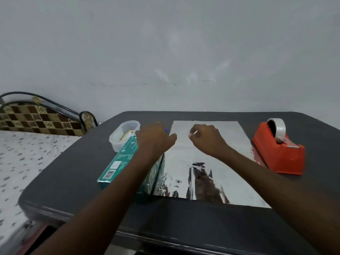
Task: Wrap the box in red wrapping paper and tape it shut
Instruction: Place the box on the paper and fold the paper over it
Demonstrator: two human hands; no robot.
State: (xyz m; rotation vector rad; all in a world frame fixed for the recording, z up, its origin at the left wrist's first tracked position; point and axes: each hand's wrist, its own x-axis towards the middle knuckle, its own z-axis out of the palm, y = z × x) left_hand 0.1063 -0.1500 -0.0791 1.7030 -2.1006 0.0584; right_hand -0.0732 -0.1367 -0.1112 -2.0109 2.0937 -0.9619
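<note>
Lengthwise away from viewer, green box (121, 162), left hand (154, 138) curled atop, right hand (206, 138) pinching a white scrap.

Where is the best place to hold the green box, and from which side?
Likely the green box across its long side faces, near the middle, coming from above. It lies flat, long and narrow; the silvery sheet borders its right.

A home bedroom: a bed with a white floral-print sheet (27, 159) and a curved black metal headboard (46, 105) (brown checked panel inside) stands at the left, beside a dark grey table (73, 172) against a plain white wall (165, 52).
</note>
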